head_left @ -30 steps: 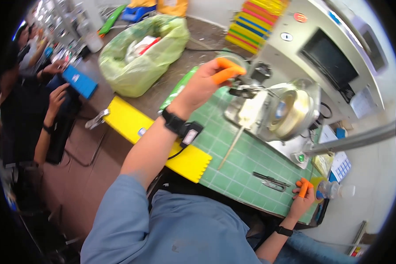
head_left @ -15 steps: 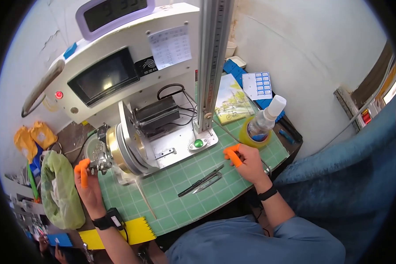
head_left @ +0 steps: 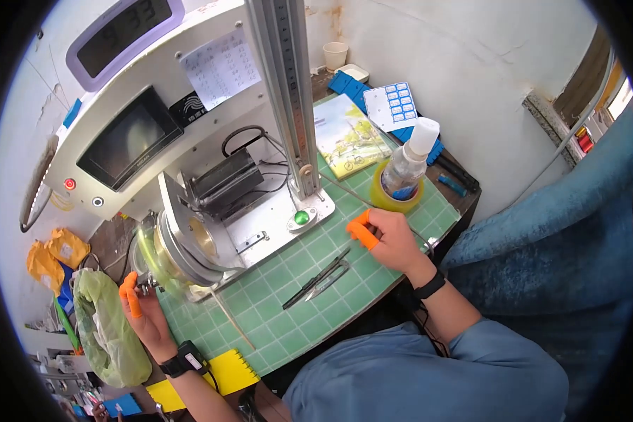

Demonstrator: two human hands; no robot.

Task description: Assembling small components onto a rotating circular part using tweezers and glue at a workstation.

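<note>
My left hand, with orange finger cots, is raised at the left end of the machine's round spindle head. Its fingers are bent together beside a small metal part; what they grip is hidden. A blurred yellow-green ring shows around the head's left side. My right hand, also in orange cots, rests over the green gridded cutting mat with fingers curled together; any held item is too small to make out. Left of it lie black tweezers and a second slim metal tool. Behind it stands a clear bottle in a yellow holder.
The white machine carries a screen, a metal column and a green button. A thin stick lies on the mat. A green bag stands at left, a yellow toothed strip in front, a booklet behind.
The view has shifted, moving the machine leftward in it. The metal fixture at the spindle head, sharp before, is now a blurred ring. Both hands keep nearly the same places and poses.
</note>
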